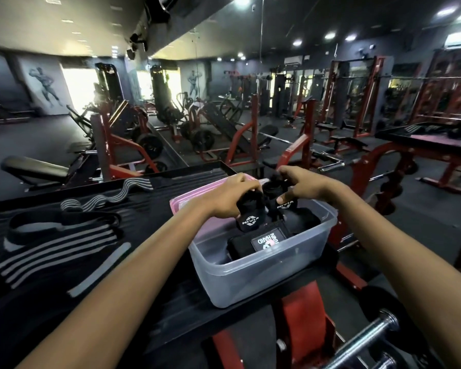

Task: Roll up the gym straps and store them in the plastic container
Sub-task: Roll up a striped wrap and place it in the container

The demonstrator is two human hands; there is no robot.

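Both arms reach forward over the clear plastic container (264,265). The left hand (229,198) and right hand (301,183) each curl their fingers tight around a black gym strap (252,218) held above it. More straps (64,235) lie unrolled on the surface (144,209) at left.

The black strap (252,213) under the left hand (230,197) carries a white "NIVIA" logo. The black strap end (285,204) at the right hand (300,183) also reads "NIVIA". A label (268,239) on the wrap inside the plastic container (264,275) reads "HARD"; remaining characters are illegible.
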